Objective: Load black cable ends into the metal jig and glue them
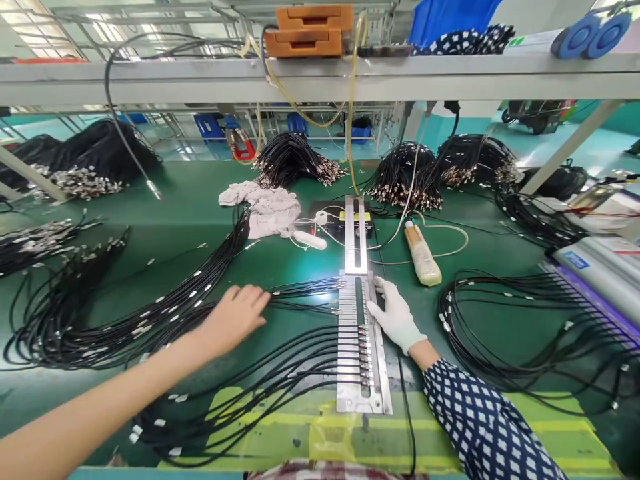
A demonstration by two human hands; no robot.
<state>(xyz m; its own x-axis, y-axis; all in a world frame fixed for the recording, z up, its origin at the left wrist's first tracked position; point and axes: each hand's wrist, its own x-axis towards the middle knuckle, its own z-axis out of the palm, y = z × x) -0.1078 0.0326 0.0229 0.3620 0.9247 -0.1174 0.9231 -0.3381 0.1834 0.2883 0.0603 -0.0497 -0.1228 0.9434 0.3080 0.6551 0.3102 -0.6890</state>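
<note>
My left hand (239,319), bare and slightly blurred, is over a bundle of black cables (305,288) with its fingers apart. Those cables run from beneath the fingertips to a slotted metal fixture (349,373). Along the fixture's lower half, several more black cables (305,347) lie side by side in the slots, their metal ends lined up. In a white glove, my right hand (394,315) touches the rail on the fixture's right side, thumb and forefinger spread. A narrower slotted metal plate (349,233) extends beyond the fixture's far end. The undersides of both hands are hidden.
A long cable bundle (165,320) curves across the left side. White cloth gloves (273,207) lie near a black box (327,212). A taped bottle-like tool (423,257) lies right of the plate. Farther right, cables (480,293) reach a silver device (600,267). A shelf (200,83) spans above.
</note>
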